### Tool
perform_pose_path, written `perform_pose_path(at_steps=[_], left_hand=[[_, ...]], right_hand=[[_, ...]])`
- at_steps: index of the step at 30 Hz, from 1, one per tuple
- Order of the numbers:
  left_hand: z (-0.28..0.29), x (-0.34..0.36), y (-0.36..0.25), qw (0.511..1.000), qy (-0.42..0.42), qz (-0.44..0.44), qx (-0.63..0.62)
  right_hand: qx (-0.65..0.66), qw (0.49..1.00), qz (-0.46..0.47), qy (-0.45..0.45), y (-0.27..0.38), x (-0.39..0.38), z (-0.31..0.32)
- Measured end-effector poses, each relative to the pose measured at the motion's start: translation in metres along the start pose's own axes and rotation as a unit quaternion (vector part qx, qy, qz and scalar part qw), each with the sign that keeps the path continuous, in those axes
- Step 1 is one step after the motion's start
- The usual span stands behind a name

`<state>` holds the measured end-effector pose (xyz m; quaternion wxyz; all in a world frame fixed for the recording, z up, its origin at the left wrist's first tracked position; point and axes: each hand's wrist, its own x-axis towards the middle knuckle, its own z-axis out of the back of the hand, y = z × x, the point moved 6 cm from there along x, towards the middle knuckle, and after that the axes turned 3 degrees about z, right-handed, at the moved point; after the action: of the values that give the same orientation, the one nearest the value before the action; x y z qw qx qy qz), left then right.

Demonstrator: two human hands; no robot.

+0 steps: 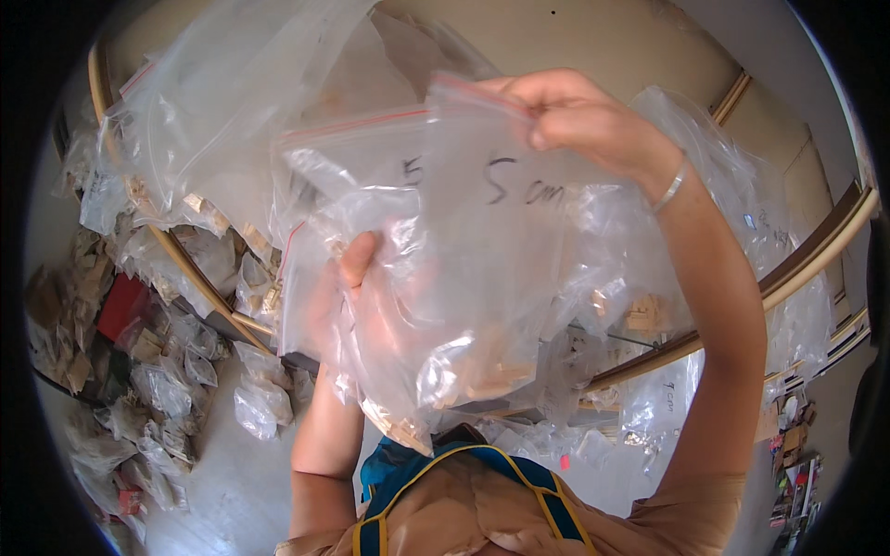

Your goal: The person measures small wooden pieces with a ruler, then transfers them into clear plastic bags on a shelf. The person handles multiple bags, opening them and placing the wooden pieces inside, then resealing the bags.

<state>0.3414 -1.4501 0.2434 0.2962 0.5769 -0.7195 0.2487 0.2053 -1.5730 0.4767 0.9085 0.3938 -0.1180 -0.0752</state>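
1. Large clear bag [213, 111], upper left of the frame: its loose film spreads close behind the handled bags, so those are best kept forward of it, where folds cannot catch.
2. Front bag [482, 241], centre of the frame: clear, marked in black handwriting, hanging from its top edge. To handle it well, I would keep that edge taut and the weight low.
3. Rear bag [352, 153], centre left, red strip along its mouth, partly covered by the front one. A separate hold on each should stop the slick layers sliding together.
4. Right hand [589, 120], upper centre: forearm arching up from the lower right, wrist bent inward, thumb and fingers pinched on the front bag's top edge.
5. Left hand [366, 287], centre left: forearm upright, thumb pointing up, gripping the rear bag's gathered plastic; film veils the fingertips, so their exact contact I cannot tell.
6. Pale wooden pieces [491, 378], below centre, seen through plastic; gentle tilting would suit them.
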Motion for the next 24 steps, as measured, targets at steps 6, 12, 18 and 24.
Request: perform_pose_path(at_steps=[6,12,18,24], left_hand=[[0.004,0.009,0.008,0.988,-0.008,-0.039,0.150],[0.002,-0.012,0.000,0.937,-0.150,-0.111,0.294],[-0.002,-0.015,0.010,0.985,-0.129,-0.048,0.108],[0.002,-0.033,-0.010,0.935,-0.211,-0.082,0.274]], right_hand=[[-0.043,0.991,-0.129,-0.011,-0.022,0.010,0.003],[0.002,0.983,-0.143,-0.113,-0.029,-0.019,0.020],[0.071,0.962,-0.140,-0.223,-0.034,-0.058,0.044],[0.003,0.952,-0.164,-0.260,-0.014,-0.099,0.034]])
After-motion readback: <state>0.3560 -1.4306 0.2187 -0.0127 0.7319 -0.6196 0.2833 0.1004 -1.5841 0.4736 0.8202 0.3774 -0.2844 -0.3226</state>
